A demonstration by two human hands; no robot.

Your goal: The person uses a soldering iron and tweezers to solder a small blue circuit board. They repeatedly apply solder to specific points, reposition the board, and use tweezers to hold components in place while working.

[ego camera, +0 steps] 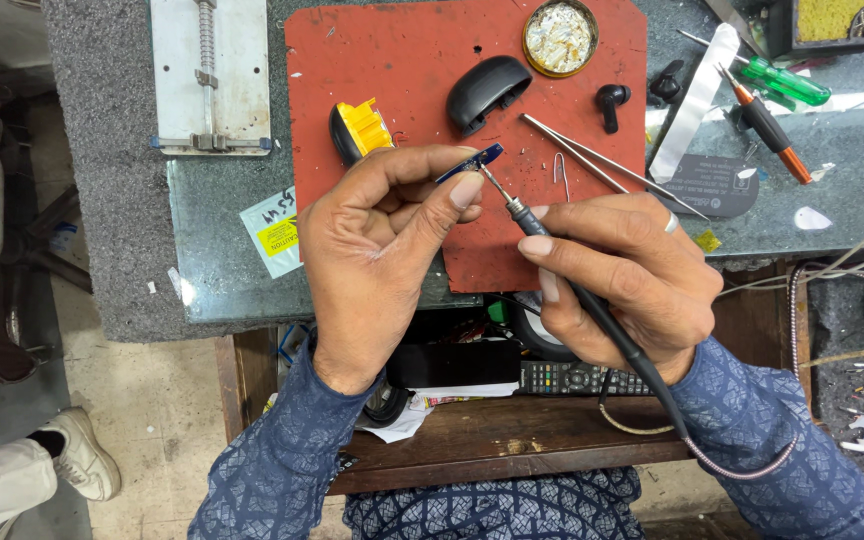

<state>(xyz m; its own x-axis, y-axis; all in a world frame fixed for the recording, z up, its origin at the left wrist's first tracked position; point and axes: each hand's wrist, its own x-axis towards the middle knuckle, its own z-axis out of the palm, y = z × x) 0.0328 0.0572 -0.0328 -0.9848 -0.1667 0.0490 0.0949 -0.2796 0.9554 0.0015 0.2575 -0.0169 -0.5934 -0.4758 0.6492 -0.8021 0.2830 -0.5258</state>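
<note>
My left hand [377, 255] pinches a small blue circuit board [474, 163] between thumb and forefinger, above a red work mat [402, 60]. In my right hand [632, 280] I grip a black soldering iron [542, 235] like a pen; its metal tip touches the board's edge. The iron's cable [742, 468] runs back past my right wrist. On the mat behind my hands lie a black earbud case shell [487, 92] and a black part with a yellow insert [357, 130].
Metal tweezers [602, 165] and a paper clip [560, 172] lie on the mat. A round tin [559, 38], black earbuds [612, 100], screwdrivers [767, 115], and a metal clamp jig [210, 75] sit on the bench. A remote control [572, 378] rests on the shelf below.
</note>
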